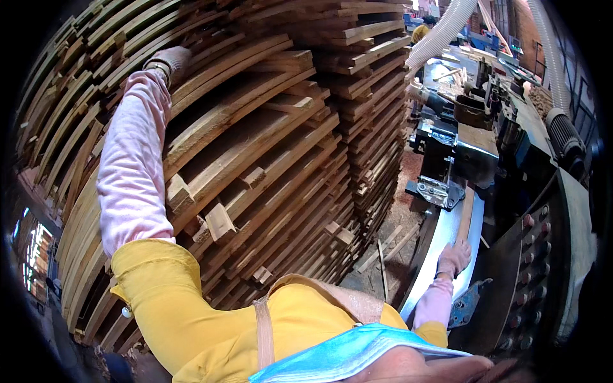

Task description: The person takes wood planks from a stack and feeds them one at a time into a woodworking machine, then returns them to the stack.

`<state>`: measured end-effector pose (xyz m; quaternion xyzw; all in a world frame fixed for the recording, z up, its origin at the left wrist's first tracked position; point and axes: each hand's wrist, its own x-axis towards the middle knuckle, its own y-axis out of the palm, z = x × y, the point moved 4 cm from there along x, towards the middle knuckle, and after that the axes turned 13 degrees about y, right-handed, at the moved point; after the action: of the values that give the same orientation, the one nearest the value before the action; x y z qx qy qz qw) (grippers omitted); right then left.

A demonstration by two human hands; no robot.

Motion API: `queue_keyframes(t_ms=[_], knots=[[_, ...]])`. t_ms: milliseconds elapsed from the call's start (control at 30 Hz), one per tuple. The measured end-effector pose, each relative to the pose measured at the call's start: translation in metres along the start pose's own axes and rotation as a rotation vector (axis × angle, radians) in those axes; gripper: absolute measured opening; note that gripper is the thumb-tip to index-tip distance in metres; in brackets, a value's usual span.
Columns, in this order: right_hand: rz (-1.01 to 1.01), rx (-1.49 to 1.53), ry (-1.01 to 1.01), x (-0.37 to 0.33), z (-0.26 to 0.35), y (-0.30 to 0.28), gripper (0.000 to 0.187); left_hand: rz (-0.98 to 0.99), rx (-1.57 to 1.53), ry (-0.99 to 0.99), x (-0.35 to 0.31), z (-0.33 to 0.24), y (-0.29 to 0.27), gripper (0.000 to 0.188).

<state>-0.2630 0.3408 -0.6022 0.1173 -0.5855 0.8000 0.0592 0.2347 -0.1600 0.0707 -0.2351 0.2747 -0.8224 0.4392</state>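
In the head view, the left hand (171, 60) reaches high onto the tall stack of wooden slats (268, 147), its gloved grip laid over a slat near the top, though I cannot tell how tightly it closes; the right hand (454, 257) rests flat and open on the end of a narrow slat (465, 217) lying on the machine's pale feed desk (440, 239). Judging from this, the top slat should be drawn out level along its length so its neighbours do not slide, while the right palm keeps the fed slat straight and clear of the machine head (456, 159).
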Motion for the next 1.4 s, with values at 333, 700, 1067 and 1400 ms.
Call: queue_keyframes(t_ms=[333, 700, 1067, 1400], knots=[[0.41, 0.386, -0.168, -0.009, 0.085, -0.013, 0.052, 0.095, -0.095, 0.031, -0.106, -0.133, -0.083, 0.062], [-0.497, 0.909, -0.972, -0.04, 0.178, -0.352, 0.092, -1.19, 0.335, 0.856, -0.151, -0.3, -0.154, 0.019], [0.228, 0.476, -0.023, -0.191, -0.035, -0.129, 0.068, -1.087, 0.127, 1.085, -0.145, -0.333, -0.19, 0.04], [-0.023, -0.017, 0.238, -0.069, -0.029, -0.065, 0.056, -1.088, 0.018, 0.785, -0.094, -0.213, -0.186, 0.052]])
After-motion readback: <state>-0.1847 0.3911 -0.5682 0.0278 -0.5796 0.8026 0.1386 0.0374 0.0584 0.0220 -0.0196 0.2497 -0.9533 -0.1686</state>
